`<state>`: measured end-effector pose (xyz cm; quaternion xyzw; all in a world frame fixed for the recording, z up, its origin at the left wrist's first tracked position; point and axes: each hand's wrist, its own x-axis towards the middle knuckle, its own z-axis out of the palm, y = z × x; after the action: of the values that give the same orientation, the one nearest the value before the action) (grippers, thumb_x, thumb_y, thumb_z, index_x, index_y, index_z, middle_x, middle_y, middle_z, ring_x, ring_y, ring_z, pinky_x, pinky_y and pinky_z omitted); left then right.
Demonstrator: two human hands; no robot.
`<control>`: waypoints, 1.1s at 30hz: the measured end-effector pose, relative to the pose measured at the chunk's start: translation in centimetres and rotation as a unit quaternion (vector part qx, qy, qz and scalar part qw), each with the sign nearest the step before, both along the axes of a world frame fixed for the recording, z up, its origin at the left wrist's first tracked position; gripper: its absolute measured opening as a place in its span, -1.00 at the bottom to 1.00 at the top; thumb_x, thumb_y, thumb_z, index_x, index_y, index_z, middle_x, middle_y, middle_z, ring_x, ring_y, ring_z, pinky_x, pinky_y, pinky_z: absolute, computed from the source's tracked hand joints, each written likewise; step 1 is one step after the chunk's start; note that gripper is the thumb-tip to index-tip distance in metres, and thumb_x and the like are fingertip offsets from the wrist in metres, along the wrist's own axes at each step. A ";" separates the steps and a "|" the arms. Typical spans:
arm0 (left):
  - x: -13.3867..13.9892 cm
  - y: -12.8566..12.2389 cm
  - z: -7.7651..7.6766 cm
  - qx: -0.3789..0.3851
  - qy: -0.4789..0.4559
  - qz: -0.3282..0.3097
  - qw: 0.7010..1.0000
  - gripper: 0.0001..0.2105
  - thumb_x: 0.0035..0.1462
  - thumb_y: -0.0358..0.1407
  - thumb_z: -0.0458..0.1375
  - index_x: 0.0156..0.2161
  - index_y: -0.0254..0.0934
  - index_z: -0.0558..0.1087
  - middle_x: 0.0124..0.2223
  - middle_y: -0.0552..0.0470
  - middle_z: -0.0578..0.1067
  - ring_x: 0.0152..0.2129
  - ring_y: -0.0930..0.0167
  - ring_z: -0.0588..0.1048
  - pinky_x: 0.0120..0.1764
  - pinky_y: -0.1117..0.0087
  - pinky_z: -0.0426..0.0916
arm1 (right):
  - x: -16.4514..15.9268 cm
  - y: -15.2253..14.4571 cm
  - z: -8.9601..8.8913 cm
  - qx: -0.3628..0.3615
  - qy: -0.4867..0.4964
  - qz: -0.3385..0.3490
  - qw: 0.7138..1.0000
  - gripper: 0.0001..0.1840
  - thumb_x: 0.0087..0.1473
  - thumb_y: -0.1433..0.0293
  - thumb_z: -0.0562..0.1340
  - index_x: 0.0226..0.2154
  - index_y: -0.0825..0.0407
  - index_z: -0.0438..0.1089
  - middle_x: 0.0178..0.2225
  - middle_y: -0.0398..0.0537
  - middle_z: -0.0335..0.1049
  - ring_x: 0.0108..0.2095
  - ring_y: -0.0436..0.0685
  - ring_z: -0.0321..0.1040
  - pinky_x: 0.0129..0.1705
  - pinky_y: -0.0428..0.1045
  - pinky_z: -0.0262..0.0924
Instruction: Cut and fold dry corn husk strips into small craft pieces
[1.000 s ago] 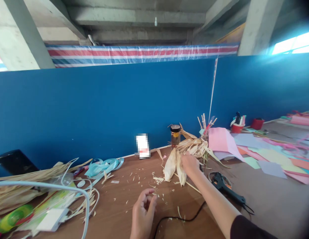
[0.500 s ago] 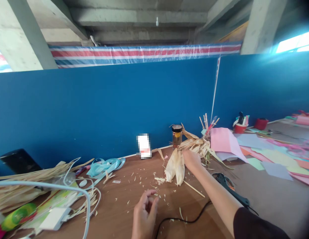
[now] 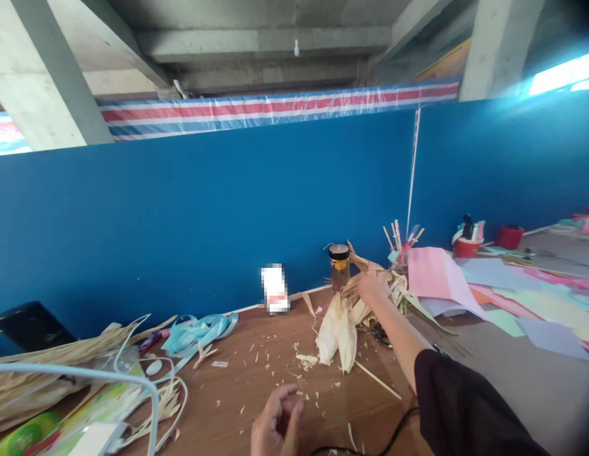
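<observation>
My right hand reaches over a pile of dry corn husks against the partition. Its fingertips touch the husks, but whether they pinch any is hidden. Two pale, broad corn husk pieces, joined at the top, lie just in front of it. A thin wooden stick pokes out beside them. Near the front edge of the view, my left hand hovers over the table with its fingers loosely curled, thumb apart and nothing visible between them.
A black-lidded jar stands behind the husks. Coloured paper sheets and a cup of pens lie to the right. Light blue ribbon, white cables and more husks crowd the left. A black cord crosses the front; husk scraps are scattered around.
My right hand has moved forward from beside the pale husk pieces onto the pile behind, its sleeve now covering the glue gun. My left hand has stayed nearly in place.
</observation>
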<state>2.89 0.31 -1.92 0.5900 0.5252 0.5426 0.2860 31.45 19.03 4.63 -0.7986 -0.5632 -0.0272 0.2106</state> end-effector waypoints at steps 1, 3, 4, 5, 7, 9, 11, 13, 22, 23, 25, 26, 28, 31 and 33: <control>-0.1 0.0 -0.1 0.002 0.004 -0.003 1.000 -0.71 -0.06 -0.14 0.08 -0.26 -0.31 0.36 -0.71 0.18 0.24 -0.79 0.52 0.22 -0.68 0.53 0.12 | 0.2 0.4 -0.3 -0.008 0.000 0.002 1.000 -0.62 -0.01 0.55 0.02 -0.10 0.11 0.27 0.18 0.15 -0.30 0.02 0.31 0.03 -0.13 0.07 0.01; -0.2 0.1 -0.3 0.003 0.012 -0.010 1.000 -0.71 -0.04 -0.15 0.07 -0.25 -0.31 0.35 -0.71 0.18 0.24 -0.79 0.52 0.22 -0.67 0.53 0.13 | 0.5 0.9 -0.6 -0.021 -0.001 0.007 1.000 -0.60 -0.04 0.57 0.04 -0.10 0.08 0.27 0.19 0.15 -0.33 -0.06 0.31 0.14 -0.21 0.06 0.06; -0.2 0.1 -0.4 0.003 0.015 -0.012 1.000 -0.71 -0.04 -0.15 0.06 -0.24 -0.32 0.35 -0.71 0.18 0.24 -0.79 0.52 0.22 -0.67 0.53 0.13 | 0.7 1.0 -0.7 -0.025 -0.003 0.008 1.000 -0.58 -0.05 0.57 0.04 -0.07 0.08 0.25 0.19 0.15 -0.33 -0.08 0.30 0.15 -0.24 0.05 0.07; -0.2 0.1 -0.4 0.002 0.018 -0.013 1.000 -0.70 -0.04 -0.15 0.06 -0.24 -0.32 0.35 -0.71 0.18 0.24 -0.78 0.52 0.22 -0.67 0.53 0.13 | 1.0 1.1 -0.7 -0.027 -0.006 0.007 1.000 -0.54 -0.04 0.57 0.03 -0.03 0.08 0.21 0.19 0.16 -0.31 -0.09 0.30 0.15 -0.24 0.05 0.07; -0.2 0.0 -0.4 0.000 0.020 -0.013 1.000 -0.70 -0.04 -0.15 0.07 -0.24 -0.32 0.35 -0.71 0.18 0.24 -0.78 0.52 0.22 -0.67 0.54 0.13 | 1.4 1.1 -0.5 -0.024 -0.016 0.000 1.000 -0.48 -0.04 0.56 0.01 0.04 0.09 0.10 0.19 0.15 -0.28 -0.05 0.32 0.09 -0.23 0.06 0.07; -0.1 -0.1 -0.2 0.003 0.022 -0.010 1.000 -0.70 -0.04 -0.15 0.06 -0.24 -0.32 0.35 -0.70 0.18 0.24 -0.77 0.52 0.22 -0.66 0.54 0.13 | 1.6 0.9 -0.1 -0.015 -0.027 -0.017 0.999 -0.43 -0.03 0.54 0.00 0.09 0.07 -0.01 0.18 0.13 -0.26 0.00 0.36 0.00 -0.18 0.12 0.05; 0.1 -0.2 0.1 0.006 0.023 -0.006 1.000 -0.70 -0.04 -0.15 0.06 -0.24 -0.32 0.36 -0.70 0.18 0.24 -0.77 0.52 0.21 -0.65 0.54 0.14 | 1.7 0.7 0.4 -0.005 -0.042 -0.032 0.999 -0.43 -0.02 0.54 -0.01 0.10 0.06 -0.02 0.18 0.10 -0.25 0.06 0.40 -0.14 -0.11 0.21 -0.03; 0.2 -0.4 0.5 0.008 0.027 -0.004 1.000 -0.70 -0.05 -0.14 0.07 -0.26 -0.32 0.36 -0.71 0.18 0.23 -0.77 0.52 0.21 -0.65 0.54 0.14 | 1.6 0.8 0.8 0.004 -0.058 -0.034 0.998 -0.47 -0.01 0.55 -0.03 0.07 0.06 0.05 0.19 0.06 -0.25 0.13 0.40 -0.33 -0.03 0.30 -0.20; -0.1 -0.2 0.4 0.037 0.080 0.035 0.996 -0.72 -0.09 -0.10 0.08 -0.34 -0.28 0.41 -0.73 0.15 0.30 -0.79 0.51 0.21 -0.66 0.54 0.16 | 1.8 3.8 -1.1 0.034 -0.032 0.015 0.999 -0.64 -0.08 0.53 0.07 -0.18 0.07 0.36 0.16 0.00 -0.12 0.13 0.32 -0.24 0.02 0.18 -0.16; -0.1 -0.1 0.2 0.041 0.090 0.043 0.994 -0.72 -0.09 -0.09 0.08 -0.35 -0.27 0.42 -0.73 0.14 0.32 -0.79 0.51 0.21 -0.65 0.54 0.17 | 1.9 3.9 -1.1 0.050 -0.025 0.014 0.998 -0.62 -0.08 0.55 0.06 -0.16 0.06 0.34 0.14 0.01 -0.06 0.12 0.31 -0.21 0.02 0.17 -0.14; 0.0 -0.1 -0.1 0.052 0.116 0.050 0.991 -0.73 -0.08 -0.10 0.07 -0.35 -0.26 0.43 -0.73 0.14 0.32 -0.80 0.52 0.21 -0.67 0.54 0.16 | 2.2 4.0 -0.8 0.090 -0.010 0.008 0.996 -0.56 -0.08 0.58 0.01 -0.10 0.07 0.29 0.09 0.03 0.03 0.10 0.25 -0.13 0.02 0.13 -0.12; 0.1 -0.1 -0.2 0.057 0.127 0.048 0.989 -0.73 -0.07 -0.10 0.07 -0.35 -0.25 0.43 -0.73 0.14 0.32 -0.81 0.52 0.21 -0.67 0.54 0.16 | 2.4 3.9 -0.4 0.114 -0.001 0.001 0.993 -0.54 -0.07 0.58 -0.01 -0.07 0.09 0.25 0.07 0.06 0.06 0.09 0.23 -0.09 0.01 0.10 -0.09; 0.1 -0.1 -0.3 0.065 0.138 0.039 0.987 -0.75 -0.06 -0.12 0.05 -0.35 -0.24 0.42 -0.73 0.14 0.31 -0.80 0.52 0.23 -0.67 0.55 0.17 | 3.1 3.6 0.5 0.170 0.018 -0.025 0.985 -0.53 -0.02 0.56 -0.07 -0.01 0.16 0.17 0.07 0.14 0.05 0.07 0.21 -0.05 0.00 0.07 -0.07; 0.2 -0.3 0.0 0.074 0.141 0.019 0.987 -0.78 -0.03 -0.15 0.05 -0.33 -0.24 0.40 -0.70 0.14 0.34 -0.78 0.51 0.26 -0.64 0.55 0.20 | 4.3 2.8 2.0 0.252 0.045 -0.057 0.965 -0.50 0.04 0.53 -0.15 0.07 0.21 0.01 0.10 0.20 -0.06 0.07 0.18 -0.06 0.01 0.05 -0.05; 0.2 -0.5 0.3 0.081 0.145 0.004 0.986 -0.79 -0.02 -0.18 0.04 -0.31 -0.25 0.39 -0.69 0.14 0.34 -0.77 0.52 0.27 -0.63 0.56 0.20 | 5.1 2.2 2.7 0.287 0.059 -0.051 0.955 -0.51 0.02 0.53 -0.13 0.04 0.18 0.06 0.09 0.16 -0.01 0.07 0.16 -0.04 0.00 0.04 -0.04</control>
<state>3.07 -0.15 -1.61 0.6815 0.5178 0.4930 0.1565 36.53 21.23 7.33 -0.7325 -0.4768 -0.1512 0.4618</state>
